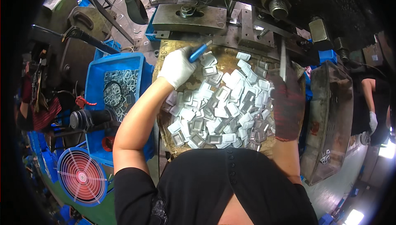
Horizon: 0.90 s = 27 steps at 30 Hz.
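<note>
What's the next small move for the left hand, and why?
I'd probably turn the blue pen-shaped tool toward the grey pieces: the white-gloved left hand grips it, but its silver tip points away from most of them.

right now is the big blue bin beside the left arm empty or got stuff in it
Not empty: many small pale frame-like pieces lie inside the blue bin, below its rim.

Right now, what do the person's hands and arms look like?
The left hand wears a white glove; the right hand wears a dark, reddish glove, blurred here. The left sleeve is black and short, ending above the elbow.
</note>
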### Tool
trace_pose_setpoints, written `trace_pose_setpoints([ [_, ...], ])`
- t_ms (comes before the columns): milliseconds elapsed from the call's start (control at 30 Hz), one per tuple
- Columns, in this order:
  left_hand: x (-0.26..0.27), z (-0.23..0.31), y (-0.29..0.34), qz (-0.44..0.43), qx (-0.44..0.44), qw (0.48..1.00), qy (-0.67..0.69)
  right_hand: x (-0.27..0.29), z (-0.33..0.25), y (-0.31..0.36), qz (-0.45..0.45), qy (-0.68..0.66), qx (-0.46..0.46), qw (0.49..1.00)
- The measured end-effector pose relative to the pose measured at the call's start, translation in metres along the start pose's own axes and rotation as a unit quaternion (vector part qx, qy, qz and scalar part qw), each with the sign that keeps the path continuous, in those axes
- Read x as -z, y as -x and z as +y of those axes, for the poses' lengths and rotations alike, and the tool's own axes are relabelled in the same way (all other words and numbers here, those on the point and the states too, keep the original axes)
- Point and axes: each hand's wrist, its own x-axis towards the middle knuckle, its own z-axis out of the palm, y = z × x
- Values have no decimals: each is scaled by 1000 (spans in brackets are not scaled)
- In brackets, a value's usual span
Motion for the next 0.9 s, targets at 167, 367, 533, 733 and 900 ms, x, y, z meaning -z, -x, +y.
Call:
trace_pose_setpoints([
  [167,10,18,1,-64,159,925,339,30,-32,31,-68,-167,-166,969],
  [367,5,32,6,-127,201,777,582,24,-42,73,-214,-213,-195,933],
  [533,-3,33,7,-116,185,785,579,21,-44,75,-262,-215,-165,926],
  [733,-5,32,9,-130,181,774,593,20,-39,78,-264,-172,-153,937],
  [900,26,8,13,-146,159,892,396,24,-38,74,-202,-181,-164,948],
])
